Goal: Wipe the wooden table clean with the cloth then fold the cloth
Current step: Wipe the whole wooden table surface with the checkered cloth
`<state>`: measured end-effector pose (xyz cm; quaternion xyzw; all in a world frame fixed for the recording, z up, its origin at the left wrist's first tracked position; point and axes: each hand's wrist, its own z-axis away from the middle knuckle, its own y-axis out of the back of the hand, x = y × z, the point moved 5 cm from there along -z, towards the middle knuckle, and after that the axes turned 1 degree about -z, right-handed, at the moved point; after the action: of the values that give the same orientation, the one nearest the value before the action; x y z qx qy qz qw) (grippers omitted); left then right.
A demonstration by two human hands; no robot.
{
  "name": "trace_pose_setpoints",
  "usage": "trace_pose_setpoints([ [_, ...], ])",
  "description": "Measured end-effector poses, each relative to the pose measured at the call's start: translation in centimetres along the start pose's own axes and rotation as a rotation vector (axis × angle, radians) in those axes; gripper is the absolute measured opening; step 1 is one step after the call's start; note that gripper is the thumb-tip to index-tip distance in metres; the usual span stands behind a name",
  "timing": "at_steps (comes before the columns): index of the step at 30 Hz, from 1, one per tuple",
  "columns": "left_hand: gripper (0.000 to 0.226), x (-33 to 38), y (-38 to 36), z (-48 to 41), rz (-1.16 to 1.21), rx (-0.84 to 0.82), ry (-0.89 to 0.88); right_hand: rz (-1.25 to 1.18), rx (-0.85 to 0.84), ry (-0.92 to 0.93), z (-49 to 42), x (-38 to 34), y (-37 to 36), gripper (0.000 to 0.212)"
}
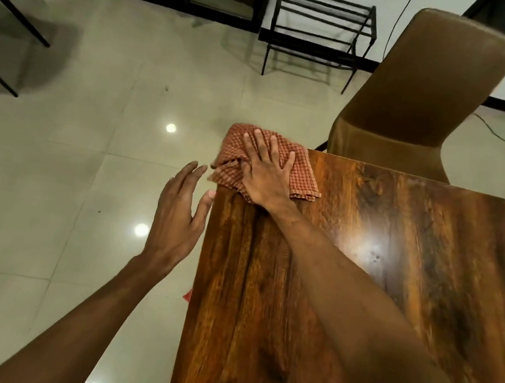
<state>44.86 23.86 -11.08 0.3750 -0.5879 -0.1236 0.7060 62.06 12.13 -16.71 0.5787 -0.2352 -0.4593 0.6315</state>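
Note:
A red checked cloth [303, 175] lies bunched on the far left corner of the glossy wooden table [363, 270], partly hanging over the corner. My right hand [263, 170] presses flat on the cloth with fingers spread. Beside the table's left edge my left hand [179, 214] hovers open over the floor, its thumb touching the edge and its fingertips close to the cloth.
A brown upholstered chair [425, 92] stands at the table's far side. A black metal rack [320, 33] is against the back wall. Glossy tiled floor [67, 199] spreads left of the table. A small red scrap [188, 294] shows at the table's left edge.

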Motion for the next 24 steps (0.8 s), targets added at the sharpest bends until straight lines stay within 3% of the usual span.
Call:
trace_pose_setpoints([
  [7, 0.053, 4.1, -3.6, -0.9, 0.021, -0.032, -0.037, -0.027, 0.064, -0.282, 5.3, 15.7, 2.0, 0.061],
  [11, 0.056, 7.5, -7.0, -0.5, -0.046, -0.051, -0.081, -0.029, 0.082, -0.248, 5.8, 22.0, 2.7, 0.062],
  [14, 0.058, 9.0, -8.0, 0.5, -0.129, -0.031, -0.117, -0.071, 0.098, -0.373, 6.8, 27.2, 4.0, 0.062],
  [16, 0.059, 10.3, -9.0, 1.4, -0.161, -0.019, -0.112, -0.056, 0.065, -0.340, 7.8, 27.8, 4.1, 0.064],
  [20, 0.056, 12.4, -11.3, 4.0, -0.149, -0.039, -0.078, 0.016, 0.039, -0.103, 9.2, 27.5, 3.8, 0.062],
  [24, 0.051, 13.7, -12.4, 7.0, -0.147, -0.037, -0.079, -0.092, 0.070, -0.355, 9.5, 34.4, 6.1, 0.061],
])
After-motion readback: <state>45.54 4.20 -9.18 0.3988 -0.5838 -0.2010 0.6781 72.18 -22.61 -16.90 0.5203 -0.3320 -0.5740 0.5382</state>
